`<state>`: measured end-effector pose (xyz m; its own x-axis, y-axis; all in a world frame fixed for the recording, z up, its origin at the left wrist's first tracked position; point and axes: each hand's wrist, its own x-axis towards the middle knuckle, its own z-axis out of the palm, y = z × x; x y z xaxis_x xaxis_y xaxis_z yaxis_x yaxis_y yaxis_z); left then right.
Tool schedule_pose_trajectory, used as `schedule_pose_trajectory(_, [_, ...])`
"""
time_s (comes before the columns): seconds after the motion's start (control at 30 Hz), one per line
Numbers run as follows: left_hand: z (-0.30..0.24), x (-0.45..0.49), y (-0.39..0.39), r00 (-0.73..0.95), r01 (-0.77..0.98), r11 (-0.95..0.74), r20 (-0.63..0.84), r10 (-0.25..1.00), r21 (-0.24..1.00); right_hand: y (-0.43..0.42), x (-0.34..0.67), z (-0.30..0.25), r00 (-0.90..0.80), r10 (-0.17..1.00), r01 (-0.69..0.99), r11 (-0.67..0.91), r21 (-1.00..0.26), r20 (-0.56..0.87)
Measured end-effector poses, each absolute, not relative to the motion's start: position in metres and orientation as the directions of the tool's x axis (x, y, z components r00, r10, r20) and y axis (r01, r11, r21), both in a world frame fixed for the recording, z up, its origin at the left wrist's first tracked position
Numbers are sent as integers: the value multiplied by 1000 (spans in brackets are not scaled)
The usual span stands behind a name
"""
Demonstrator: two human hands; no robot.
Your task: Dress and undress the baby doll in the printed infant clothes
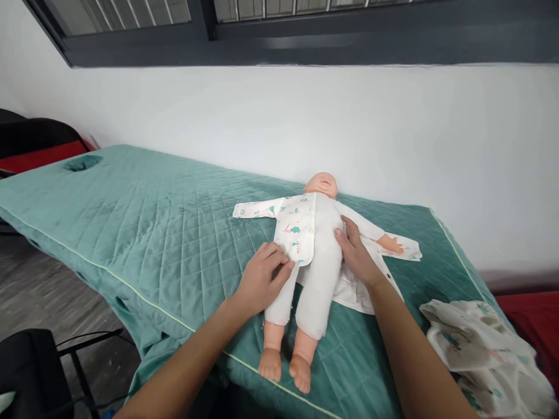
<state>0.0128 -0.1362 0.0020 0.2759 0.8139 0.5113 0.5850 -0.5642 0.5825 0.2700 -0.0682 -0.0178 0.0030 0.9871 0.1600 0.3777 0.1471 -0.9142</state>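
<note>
A baby doll with a smooth pinkish head and a white cloth body (324,262) lies on its back on a bed under a green quilted velvet cover (174,215), its bare feet pointing towards the person. A white long-sleeved shirt with small green and pink prints (294,224) is half on it: one front panel covers part of the chest, while the other side is spread on the bed, its sleeve lying under the doll's arm. Of the two hands, the left (264,276) has thumb and fingers close together, pinching the lower edge of the front panel. The right hand (358,256) rests against the doll's opposite side, thumb and fingers slightly apart; whether it grips any cloth, I cannot tell. A crumpled white printed cloth (489,355) lies near the bed's right-hand end, and a black chair (32,372) stands at lower left.
</note>
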Motion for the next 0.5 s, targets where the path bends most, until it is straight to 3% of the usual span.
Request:
schedule_pose_trajectory(0.2, [25, 28, -98, 271, 539, -625, 587, 763, 565, -69, 269, -15, -1, 986, 381, 156, -912, 168])
schedule_pose_trajectory(0.4, [94, 95, -56, 301, 354, -378, 278, 912, 856, -78, 257, -2, 26, 993, 363, 101, -926, 118])
schedule_pose_trajectory(0.5, [122, 140, -41, 398, 332, -411, 270, 877, 849, -80, 252, 2, 37, 987, 345, 132, -929, 154])
